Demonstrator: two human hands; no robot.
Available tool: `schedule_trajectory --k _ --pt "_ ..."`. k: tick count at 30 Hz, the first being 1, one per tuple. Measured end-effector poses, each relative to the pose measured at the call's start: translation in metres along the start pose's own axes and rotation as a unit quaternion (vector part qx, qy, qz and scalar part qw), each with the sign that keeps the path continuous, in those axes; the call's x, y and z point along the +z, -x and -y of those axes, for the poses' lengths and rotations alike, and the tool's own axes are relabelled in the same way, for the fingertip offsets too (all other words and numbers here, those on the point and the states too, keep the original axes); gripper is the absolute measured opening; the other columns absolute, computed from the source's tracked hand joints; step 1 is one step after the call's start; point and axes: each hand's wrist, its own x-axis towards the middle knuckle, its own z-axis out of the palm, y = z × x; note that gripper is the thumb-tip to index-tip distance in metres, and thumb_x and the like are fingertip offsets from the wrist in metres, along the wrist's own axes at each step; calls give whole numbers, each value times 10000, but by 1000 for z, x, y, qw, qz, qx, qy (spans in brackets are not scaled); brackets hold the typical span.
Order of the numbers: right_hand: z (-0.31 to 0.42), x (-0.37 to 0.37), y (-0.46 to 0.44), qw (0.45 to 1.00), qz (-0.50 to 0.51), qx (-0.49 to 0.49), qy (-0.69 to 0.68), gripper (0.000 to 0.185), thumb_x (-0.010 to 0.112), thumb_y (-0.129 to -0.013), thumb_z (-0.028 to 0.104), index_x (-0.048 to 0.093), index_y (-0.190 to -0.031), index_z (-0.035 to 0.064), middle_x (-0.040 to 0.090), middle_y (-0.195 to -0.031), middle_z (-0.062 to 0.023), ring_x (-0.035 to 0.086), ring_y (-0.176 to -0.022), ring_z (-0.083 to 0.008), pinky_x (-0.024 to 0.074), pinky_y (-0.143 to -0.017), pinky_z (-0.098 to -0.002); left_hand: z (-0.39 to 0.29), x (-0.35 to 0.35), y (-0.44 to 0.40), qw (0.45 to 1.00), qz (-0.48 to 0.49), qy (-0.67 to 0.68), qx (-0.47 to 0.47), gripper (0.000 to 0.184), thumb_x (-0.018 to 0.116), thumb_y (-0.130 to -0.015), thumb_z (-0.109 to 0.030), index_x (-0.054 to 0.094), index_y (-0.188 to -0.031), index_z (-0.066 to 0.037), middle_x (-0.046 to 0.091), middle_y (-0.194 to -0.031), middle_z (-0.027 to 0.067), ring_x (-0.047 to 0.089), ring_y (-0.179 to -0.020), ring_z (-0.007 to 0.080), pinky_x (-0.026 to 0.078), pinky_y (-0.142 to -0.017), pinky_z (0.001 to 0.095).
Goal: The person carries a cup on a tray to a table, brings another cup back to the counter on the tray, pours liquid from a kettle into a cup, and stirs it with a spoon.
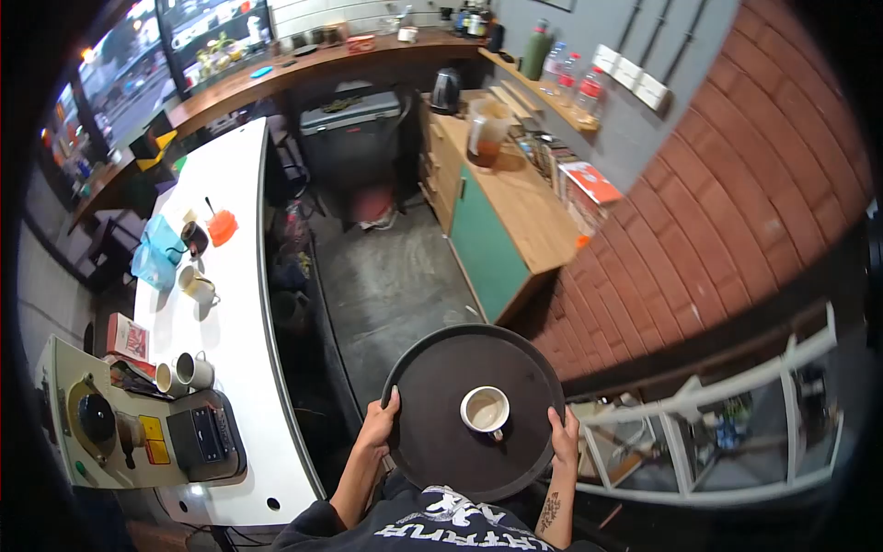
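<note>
A round dark serving tray [428, 377] is held level in front of my body. My left hand [377, 425] grips its left rim, thumb on top and the other fingers mostly hidden under the edge. On the opposite rim, my right hand [564, 436] holds on in the same way. A white cup [485, 409] stands upright on the tray, right of its middle, handle toward me. Something pale beige shows inside the cup. Neither hand touches it.
To the left runs a white counter [241, 368] with mugs [195, 370], a scale [198, 434] and a grinder-like machine [101, 423]. A wooden cabinet [515, 216] with a pitcher [487, 133] stands ahead right. A brick wall [699, 212] and a white ladder-like frame [681, 455] lie right.
</note>
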Motion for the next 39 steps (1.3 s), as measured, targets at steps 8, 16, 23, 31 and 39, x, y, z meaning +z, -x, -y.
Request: schedule_trajectory --k 8,16,23,31,39 --pt "33 79 -222 990 138 -15 -40 440 674 -954 195 546 -1305 -37 625 -1247 -123 594 -1133 -201 473 -982 -352 -88 40 -127 992 -99 67 37 593 551 -996 -483 611 -1213 66 685 -1118 178 668 -1011 255 545 -874 390" --pt "121 143 -398 990 137 -31 1 546 630 -966 148 428 -1434 -45 501 -1428 -188 456 -1333 -262 355 -1102 -360 -194 108 -271 987 -139 64 54 663 548 -987 -516 563 -1283 76 649 -1195 176 624 -1091 267 520 -912 421" --pt "69 151 -510 983 -140 -4 121 433 587 -949 33 496 -1358 -76 569 -1364 -209 546 -1263 -259 407 -1051 -335 -224 151 -436 996 -89 6 -11 614 546 -995 -492 600 -1208 81 667 -1115 170 650 -984 264 547 -864 426" --pt "96 166 -547 891 -372 39 256 453 618 -860 103 585 -1299 -5 618 -1254 -240 575 -1188 -396 427 -1038 -445 -260 214 -589 993 77 -73 -58 692 569 -968 -529 570 -1184 128 658 -1099 200 655 -968 287 563 -840 443" --pt "66 184 -576 847 -486 -42 211 522 636 -802 7 565 -1318 41 559 -1326 -198 476 -1296 -374 380 -1101 -430 -263 242 -687 970 126 -169 -125 863 607 -900 -624 510 -1271 149 596 -1228 232 606 -1071 316 526 -903 481"
